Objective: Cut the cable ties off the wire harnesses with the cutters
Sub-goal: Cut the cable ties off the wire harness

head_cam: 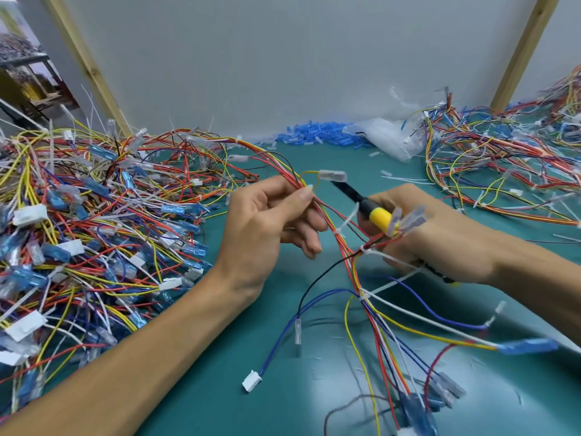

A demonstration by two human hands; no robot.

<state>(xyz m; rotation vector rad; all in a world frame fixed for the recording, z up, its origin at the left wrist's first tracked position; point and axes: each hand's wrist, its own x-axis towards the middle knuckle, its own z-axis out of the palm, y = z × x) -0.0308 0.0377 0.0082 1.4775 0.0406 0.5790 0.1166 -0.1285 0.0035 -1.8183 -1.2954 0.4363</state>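
Nearest me, harness (371, 313) tails hang. My left hand (267, 215) pinches its trunk; my right hand (440, 237) grips the cutters (379, 217), tip raised beside it. Three ties (346, 219) uncut. Left pile (94, 215) likely waits: much remains.

One head-worn wide-angle view looked forward and down, close over the green bench (239, 366), facing the grey back panel (283, 64); forearms entered from the bottom edge.

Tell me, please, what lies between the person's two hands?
In the head view, the wire harness pinched by the left hand runs down between it and the right hand gripping the cutters, with a white cable tie around the bundle there.
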